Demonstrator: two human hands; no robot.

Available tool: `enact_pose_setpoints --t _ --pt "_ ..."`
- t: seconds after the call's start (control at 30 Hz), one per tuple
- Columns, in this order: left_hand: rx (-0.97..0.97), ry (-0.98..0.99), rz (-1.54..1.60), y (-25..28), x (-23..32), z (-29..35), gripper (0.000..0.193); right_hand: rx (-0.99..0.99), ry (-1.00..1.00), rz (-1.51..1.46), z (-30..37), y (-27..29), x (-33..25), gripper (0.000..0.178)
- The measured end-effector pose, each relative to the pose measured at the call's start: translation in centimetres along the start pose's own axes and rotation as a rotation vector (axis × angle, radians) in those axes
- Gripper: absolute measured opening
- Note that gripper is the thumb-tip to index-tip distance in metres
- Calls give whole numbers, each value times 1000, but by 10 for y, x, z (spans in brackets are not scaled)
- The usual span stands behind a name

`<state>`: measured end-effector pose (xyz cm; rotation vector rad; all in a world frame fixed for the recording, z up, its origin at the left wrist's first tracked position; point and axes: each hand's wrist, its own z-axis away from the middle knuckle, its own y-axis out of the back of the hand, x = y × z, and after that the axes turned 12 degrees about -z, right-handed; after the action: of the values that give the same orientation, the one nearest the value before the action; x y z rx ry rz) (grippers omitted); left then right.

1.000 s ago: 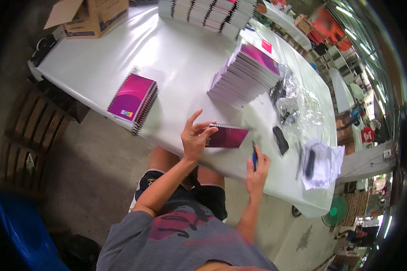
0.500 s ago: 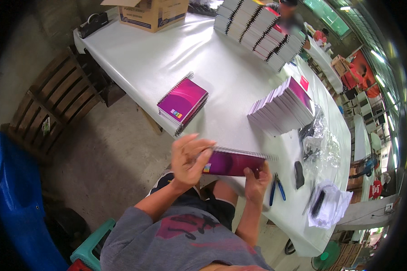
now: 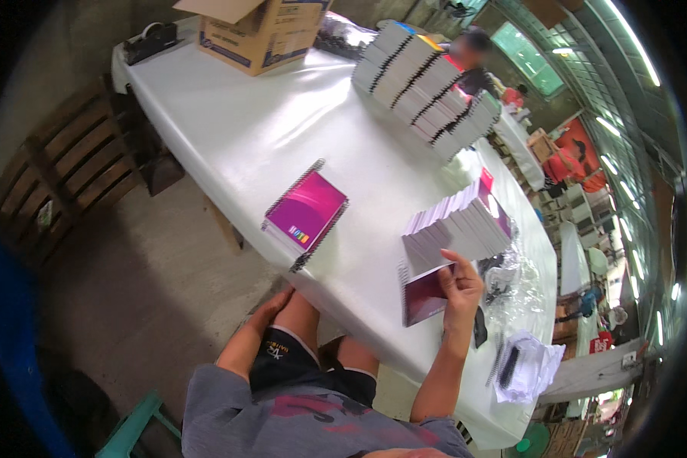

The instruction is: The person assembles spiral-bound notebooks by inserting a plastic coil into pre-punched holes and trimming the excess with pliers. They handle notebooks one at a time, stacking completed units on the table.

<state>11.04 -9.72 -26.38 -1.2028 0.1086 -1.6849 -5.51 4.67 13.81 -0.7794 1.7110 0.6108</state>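
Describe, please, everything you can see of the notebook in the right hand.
The notebook looks dark purple, with a wire-like spiral along its left side in view. It is tilted, its purple face toward the camera, on the near side of the purple-topped stack. The right hand grips its upper right part; whether it touches the table is unclear.

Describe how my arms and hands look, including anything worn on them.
Short, loose grey sleeves leave both forearms bare. The left hand and right hand show no gloves, and no watch or bracelet is visible at either wrist.
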Motion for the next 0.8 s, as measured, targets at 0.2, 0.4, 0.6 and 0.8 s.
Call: enact_pose_setpoints --t 0.2,0.4,0.6,0.8 --pt "-90 149 -29 -8 7 -54 40 -187 -109 192 -2 9 -18 13" --pt "-9 159 -244 4 8 -63 37 -143 47 -288 -54 -7 -15 30" --pt "321 50 -649 32 -2 -6 34 -357 364 551 -83 -79 -24 59" --pt "969 -484 -429 70 29 75 17 -790 678 664 -92 -149 2 60"
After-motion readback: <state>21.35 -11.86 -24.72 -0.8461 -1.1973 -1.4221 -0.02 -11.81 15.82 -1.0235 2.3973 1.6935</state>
